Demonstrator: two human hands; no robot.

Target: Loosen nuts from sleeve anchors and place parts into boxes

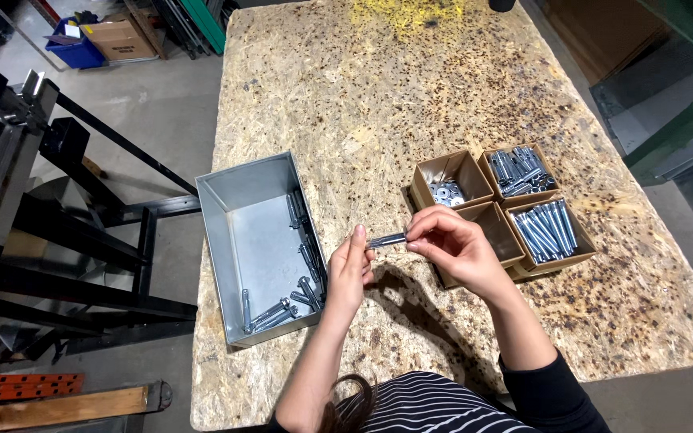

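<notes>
My left hand [350, 269] and my right hand [449, 244] hold one silvery bolt [387, 239] between them, level above the chipboard table [378, 96]. The left fingers pinch its left end; the right fingers grip its right end. To the left lies a grey metal tray [238, 232] with several assembled bolts along its right side and near end. Just right of my hands stand several small cardboard boxes: one with washers [447, 192], one with short bolts [518, 171], one with long bolts [545, 228], and one partly hidden behind my right hand [500, 232].
The table's left edge runs close beside the tray. Black metal frames [58, 200] stand on the floor at left. An orange beam and a wooden plank [50, 405] lie at the lower left. A blue bin and a cardboard box [106, 36] sit at the far left.
</notes>
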